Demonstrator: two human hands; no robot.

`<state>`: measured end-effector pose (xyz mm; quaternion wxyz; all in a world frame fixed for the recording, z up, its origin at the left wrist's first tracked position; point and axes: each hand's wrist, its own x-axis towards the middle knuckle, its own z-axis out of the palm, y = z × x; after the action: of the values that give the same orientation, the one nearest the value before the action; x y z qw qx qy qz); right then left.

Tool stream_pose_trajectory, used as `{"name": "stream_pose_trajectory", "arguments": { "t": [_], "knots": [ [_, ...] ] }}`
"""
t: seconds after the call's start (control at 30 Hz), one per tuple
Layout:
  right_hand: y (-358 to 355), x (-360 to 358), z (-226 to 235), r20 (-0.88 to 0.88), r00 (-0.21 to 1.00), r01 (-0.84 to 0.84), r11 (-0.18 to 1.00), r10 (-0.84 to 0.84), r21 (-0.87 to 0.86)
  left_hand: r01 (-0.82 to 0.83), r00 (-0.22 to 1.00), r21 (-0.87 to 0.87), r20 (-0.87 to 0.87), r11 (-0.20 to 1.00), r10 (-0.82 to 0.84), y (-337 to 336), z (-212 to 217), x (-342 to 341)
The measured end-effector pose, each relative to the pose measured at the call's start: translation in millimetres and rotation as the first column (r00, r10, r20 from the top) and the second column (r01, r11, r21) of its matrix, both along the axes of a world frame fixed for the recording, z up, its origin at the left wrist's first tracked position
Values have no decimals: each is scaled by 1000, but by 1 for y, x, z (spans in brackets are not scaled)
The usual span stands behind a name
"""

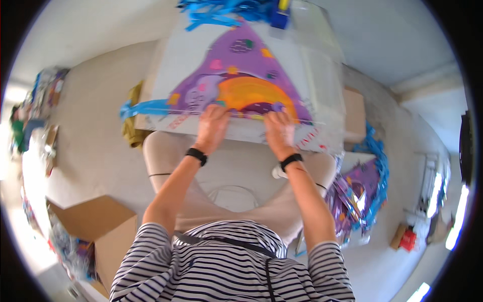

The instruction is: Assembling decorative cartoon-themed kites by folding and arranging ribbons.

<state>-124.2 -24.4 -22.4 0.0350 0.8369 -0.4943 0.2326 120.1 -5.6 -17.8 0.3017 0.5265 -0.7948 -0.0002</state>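
Note:
A purple triangular printed sheet (241,65) with an orange arch and small coloured patches lies flat on a white-covered work surface (176,60), its point facing away from me. My left hand (214,122) is at the middle of its near edge, fingers curled and closed over that edge. Farther right along the same edge, my right hand (278,127) has its fingers bent down on the sheet in a similar way. Both fingertips are slightly blurred. A blue ribbon (148,107) extends from the sheet's left corner over the side of the surface.
Blue streamers (221,10) and a blue tape-like item with yellow (280,12) lie at the far edge. An open cardboard box (113,236) stands at lower left. More purple sheets (352,196) with blue streamers are at my right, near a cardboard box (354,113).

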Motion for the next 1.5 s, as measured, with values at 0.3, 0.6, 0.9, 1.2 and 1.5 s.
{"name": "stream_pose_trajectory", "arguments": {
  "t": [0.3, 0.6, 0.9, 1.2, 1.5],
  "knots": [
    [5, 7, 4, -38, 997, 68, 996, -70, -58, -2, 999, 79, -33, 997, 5, 2, 13, -7],
    [5, 8, 3, -20, 997, 74, 996, -75, -45, -19, 1000, 88, -23, 996, 21, 2, 13, -7],
    [4, 9, 9, -15, 996, 87, 988, -89, -131, -26, 999, 99, -17, 995, 28, 2, 11, -6],
    [6, 6, 9, 30, 996, 90, 994, -89, -56, -34, 999, 65, -33, 997, 36, 3, 11, -2],
    [5, 3, 6, 54, 994, 96, 995, -95, -29, -55, 994, 66, -86, 996, 61, 2, 12, 5]
  ]
}}
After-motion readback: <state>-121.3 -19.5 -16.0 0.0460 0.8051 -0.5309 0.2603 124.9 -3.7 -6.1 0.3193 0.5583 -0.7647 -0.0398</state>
